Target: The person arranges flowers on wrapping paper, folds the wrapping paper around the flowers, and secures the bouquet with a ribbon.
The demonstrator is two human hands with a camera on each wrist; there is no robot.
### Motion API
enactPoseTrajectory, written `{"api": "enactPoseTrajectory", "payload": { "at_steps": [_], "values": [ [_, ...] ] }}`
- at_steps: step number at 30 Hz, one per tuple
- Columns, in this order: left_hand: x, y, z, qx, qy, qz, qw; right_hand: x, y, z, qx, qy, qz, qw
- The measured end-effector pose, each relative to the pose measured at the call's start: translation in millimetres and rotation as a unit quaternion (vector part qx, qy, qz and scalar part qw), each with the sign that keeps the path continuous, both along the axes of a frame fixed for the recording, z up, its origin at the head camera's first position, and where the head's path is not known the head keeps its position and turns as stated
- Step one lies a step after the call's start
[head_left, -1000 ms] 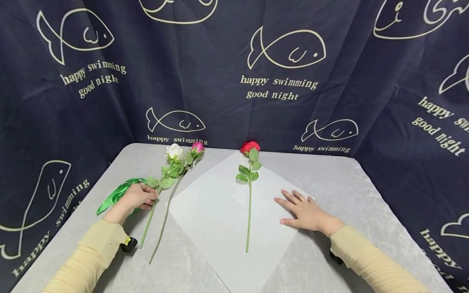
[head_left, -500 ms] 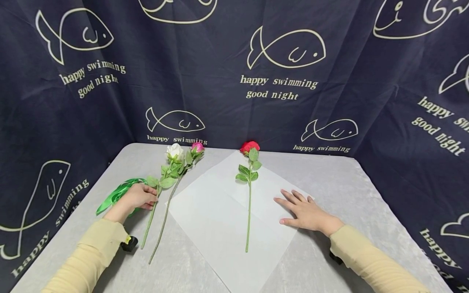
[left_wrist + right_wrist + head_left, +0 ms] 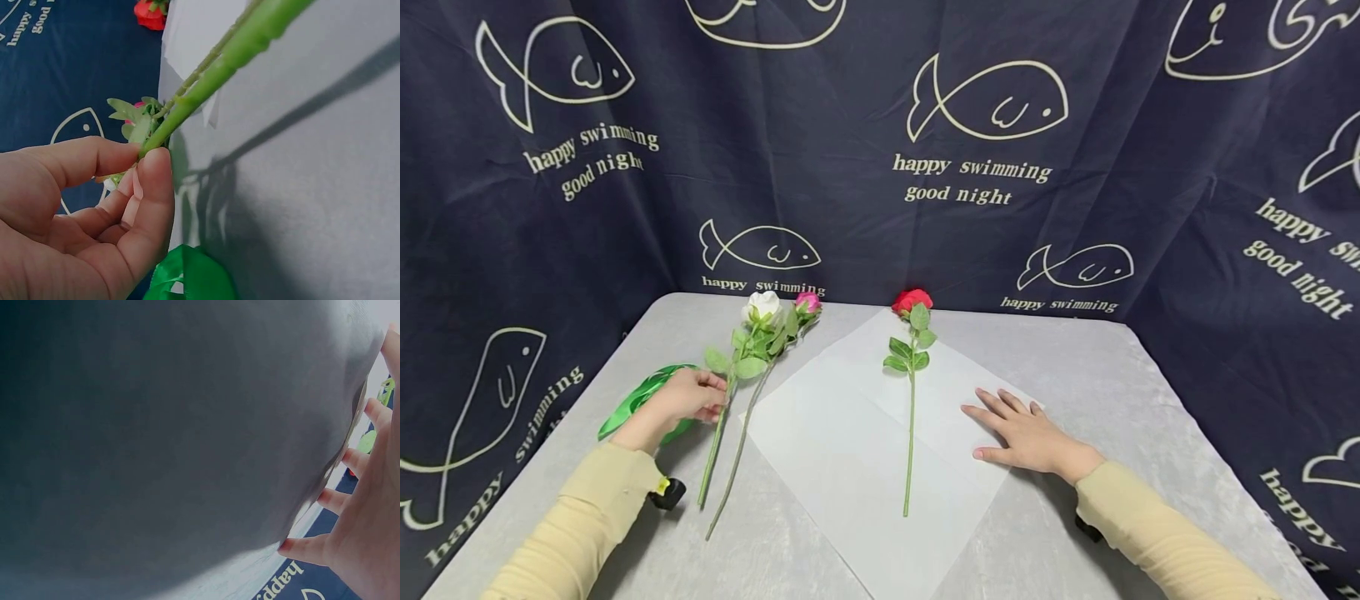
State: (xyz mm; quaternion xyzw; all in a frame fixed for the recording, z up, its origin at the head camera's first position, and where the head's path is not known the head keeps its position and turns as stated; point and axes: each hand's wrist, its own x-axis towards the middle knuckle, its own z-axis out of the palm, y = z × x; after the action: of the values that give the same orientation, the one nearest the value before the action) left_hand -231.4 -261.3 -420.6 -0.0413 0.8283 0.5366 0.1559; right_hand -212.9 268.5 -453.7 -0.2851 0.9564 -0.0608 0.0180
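Note:
My left hand [image 3: 688,397] pinches the green stem of a white rose [image 3: 763,307] between thumb and fingertips. In the left wrist view that stem [image 3: 212,81] runs up to the right from the pinch, above its shadow on the table. A pink rose [image 3: 808,302] lies just right of the white one, its leaves overlapping. On a white sheet of paper [image 3: 827,467] rests a red rose [image 3: 912,302], stem toward me. My right hand [image 3: 1026,435] lies spread, fingers straight, on the sheet's right corner; in the right wrist view its fingertips [image 3: 359,459] touch the surface.
A coil of green ribbon [image 3: 640,398] lies at the left, partly behind my left hand. The grey cloth-covered table [image 3: 1120,392] ends at a dark blue curtain [image 3: 865,133] with fish drawings, which stands around its back and sides.
The white rose has shifted slightly to the right in my left hand, its stem end moving right and up a little. My right hand and the red rose stay put.

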Motion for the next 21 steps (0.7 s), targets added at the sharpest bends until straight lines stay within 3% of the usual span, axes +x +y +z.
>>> {"api": "enactPoseTrajectory", "payload": {
  "at_steps": [21],
  "values": [
    [-3.0, 4.0, 26.2, 0.021, 0.027, 0.013, 0.9993, -1.2, 1, -1.6, 0.010, -0.009, -0.006, 0.9999]
  ]
}}
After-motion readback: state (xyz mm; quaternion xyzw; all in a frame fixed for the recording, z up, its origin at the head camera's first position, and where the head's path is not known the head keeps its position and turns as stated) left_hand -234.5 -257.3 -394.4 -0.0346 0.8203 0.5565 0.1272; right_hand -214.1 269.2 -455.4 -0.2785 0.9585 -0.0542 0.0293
